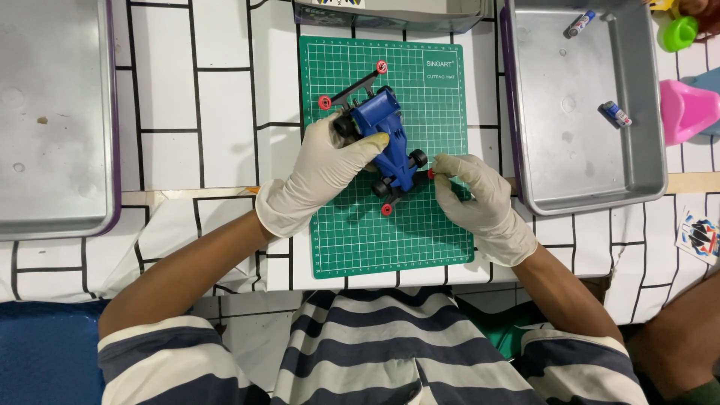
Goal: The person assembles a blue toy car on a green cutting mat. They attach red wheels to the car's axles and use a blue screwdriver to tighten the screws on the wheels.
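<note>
The left hand (322,176), in a thin white glove, is closed around the back part of a small blue toy car (386,139), with the fingers curled over its side and a black wheel. The right hand (480,202), gloved too, pinches a tiny red piece (432,174) between thumb and fingertip, right beside the car's nose and one small black wheel (418,158).

The car lies in the middle of a green cutting mat (420,247), its nose pointing to the mat's near edge. It looks light and made of hard plastic — stiff, but with thin bits that could snap, like the black bar (352,88) at its back with two red rollers (325,102). The thick blue body is the safe place to hold it. The red piece is very small and smooth, so it could slip out of gloved fingers and roll away.

The mat lies on a tabletop covered in white cloth with black lines. Near the right edge sits a metal tray (645,180) holding two small batteries (615,114). Another metal tray (82,217) sits near the left edge. In the far right corner are a green cup (677,34) and a pink plastic thing (686,111) — both well apart from the hands.
</note>
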